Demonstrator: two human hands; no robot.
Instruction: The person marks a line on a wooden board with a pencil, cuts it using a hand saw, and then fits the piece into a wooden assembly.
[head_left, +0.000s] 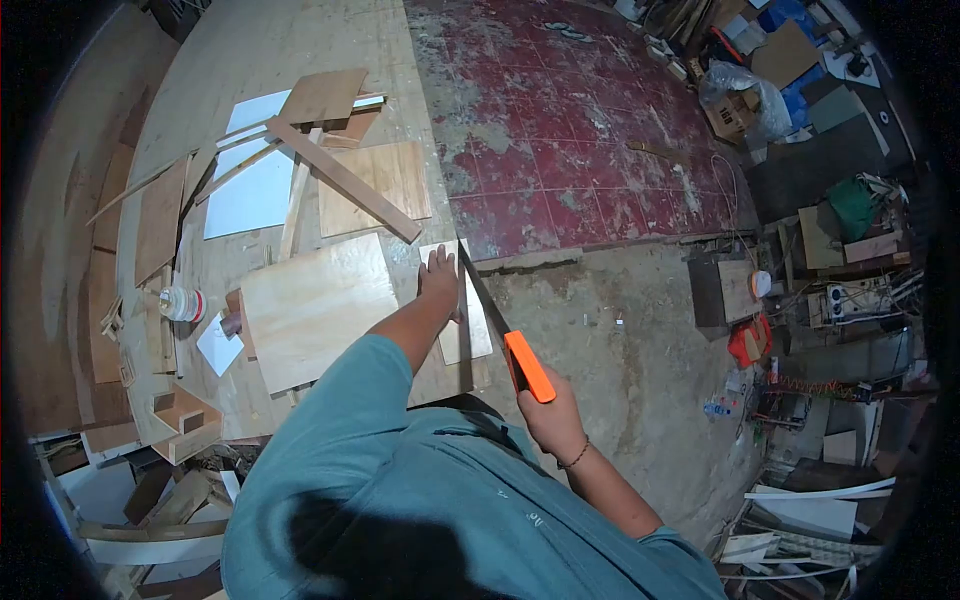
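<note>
My right hand (555,412) is wrapped around the orange handle of a handsaw (530,368). The dark blade runs up and to the left from the handle, its far end lying over a narrow pale board (476,318) at the table's edge. My left hand (438,276) lies flat on that board, fingers spread, just left of the blade. Whether the teeth have cut into the wood cannot be made out. To the left of my left arm a larger plywood sheet (318,305) rests on the table.
Wood strips and panels, with a long brown strip (345,180) on top, are heaped farther up the wooden table (330,30). A white tub (182,304) stands at left. Beyond the table's right edge lies a worn red floor (570,140); clutter lines the right wall.
</note>
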